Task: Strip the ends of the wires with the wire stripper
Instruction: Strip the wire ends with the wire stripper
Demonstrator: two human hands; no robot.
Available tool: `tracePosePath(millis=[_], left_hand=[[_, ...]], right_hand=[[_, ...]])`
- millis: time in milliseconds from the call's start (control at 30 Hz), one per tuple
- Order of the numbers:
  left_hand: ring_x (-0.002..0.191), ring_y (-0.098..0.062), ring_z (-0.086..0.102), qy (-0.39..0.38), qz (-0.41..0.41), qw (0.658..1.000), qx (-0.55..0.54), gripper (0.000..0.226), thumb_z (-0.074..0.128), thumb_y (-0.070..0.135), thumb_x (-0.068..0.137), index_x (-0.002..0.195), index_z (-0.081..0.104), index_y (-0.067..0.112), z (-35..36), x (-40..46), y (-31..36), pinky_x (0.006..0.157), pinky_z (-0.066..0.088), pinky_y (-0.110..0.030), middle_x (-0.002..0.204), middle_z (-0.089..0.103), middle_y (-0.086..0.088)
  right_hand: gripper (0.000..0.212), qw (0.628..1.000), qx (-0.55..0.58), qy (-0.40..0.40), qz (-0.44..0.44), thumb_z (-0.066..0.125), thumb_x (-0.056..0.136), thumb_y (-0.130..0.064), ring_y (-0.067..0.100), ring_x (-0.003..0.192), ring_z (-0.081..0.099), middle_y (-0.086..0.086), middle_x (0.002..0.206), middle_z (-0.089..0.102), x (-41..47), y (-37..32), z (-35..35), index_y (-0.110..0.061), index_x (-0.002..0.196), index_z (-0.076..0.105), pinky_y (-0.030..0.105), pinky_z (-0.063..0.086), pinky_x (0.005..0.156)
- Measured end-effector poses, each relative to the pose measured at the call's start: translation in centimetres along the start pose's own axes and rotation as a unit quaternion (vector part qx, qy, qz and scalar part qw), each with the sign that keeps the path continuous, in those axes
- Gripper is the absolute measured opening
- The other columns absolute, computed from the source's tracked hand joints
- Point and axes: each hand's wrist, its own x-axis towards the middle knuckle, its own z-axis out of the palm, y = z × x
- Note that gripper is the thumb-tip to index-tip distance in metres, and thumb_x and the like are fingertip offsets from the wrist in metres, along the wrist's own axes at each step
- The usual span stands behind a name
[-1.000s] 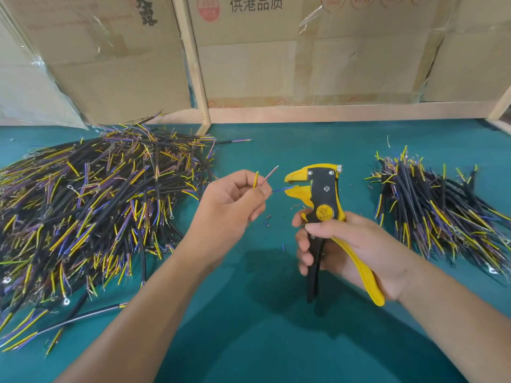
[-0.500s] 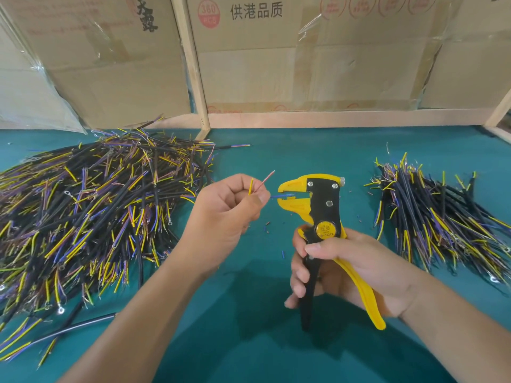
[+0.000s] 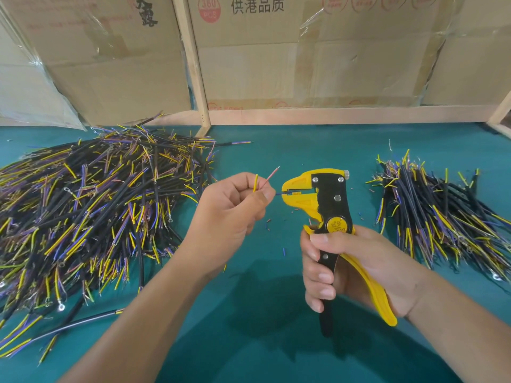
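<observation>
Blue wire tip hidden in stripper (R hand gripping), L hand pinching wires.

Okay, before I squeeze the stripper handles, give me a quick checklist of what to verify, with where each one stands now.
1. Blue wire end sits between the jaws of the wire stripper: ok.
2. Yellow wire end and pink wire end stick up clear of the jaws: ok.
3. Left hand pinches the wires firmly: ok.
4. Right hand wraps both handles: ok.
5. How far the blue end reaches into the jaws: cannot tell.
6. Stripped insulation bits lie on the green mat, away from the jaws: ok.
</observation>
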Motion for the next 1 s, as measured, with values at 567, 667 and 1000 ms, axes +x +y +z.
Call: tracePosePath(millis=[567, 667, 1000], left_hand=[[0.047, -0.008, 0.022, -0.011, -0.003, 1.000, -0.012, 0.017, 0.060, 0.017, 0.089, 0.073, 0.064, 0.021, -0.34, 0.05, 0.10, 0.045, 0.018, -0.020, 0.054, 0.033, 0.011], [0.047, -0.008, 0.021, -0.010, -0.003, 1.000, -0.016, 0.017, 0.060, 0.017, 0.089, 0.073, 0.063, 0.021, -0.35, 0.05, 0.14, 0.045, 0.016, -0.022, 0.054, 0.033, 0.012], [0.048, -0.009, 0.020, 0.016, 0.007, 1.000, 0.004, 0.016, 0.060, 0.019, 0.090, 0.073, 0.061, 0.020, -0.59, 0.08, 0.24, 0.046, 0.016, -0.022, 0.053, 0.033, 0.012]], right_hand=[[0.035, 0.999, 0.020, -0.033, -0.002, 0.080, 0.083, -0.030, 0.024, 0.055, 0.046, 0.010, 0.066, 0.041, -0.19, 0.09, 0.29, -0.008, 0.086, 0.053, 0.043, 0.047, 0.063], [0.034, 0.999, 0.021, -0.035, -0.004, 0.079, 0.083, -0.030, 0.025, 0.056, 0.047, 0.010, 0.067, 0.043, -0.19, 0.13, 0.22, -0.008, 0.087, 0.054, 0.043, 0.048, 0.064], [0.035, 0.994, 0.091, -0.061, 0.002, 0.071, 0.078, -0.017, 0.032, 0.078, 0.053, 0.016, 0.086, 0.051, 0.25, 0.32, -0.48, -0.009, 0.106, 0.052, 0.050, 0.051, 0.083]])
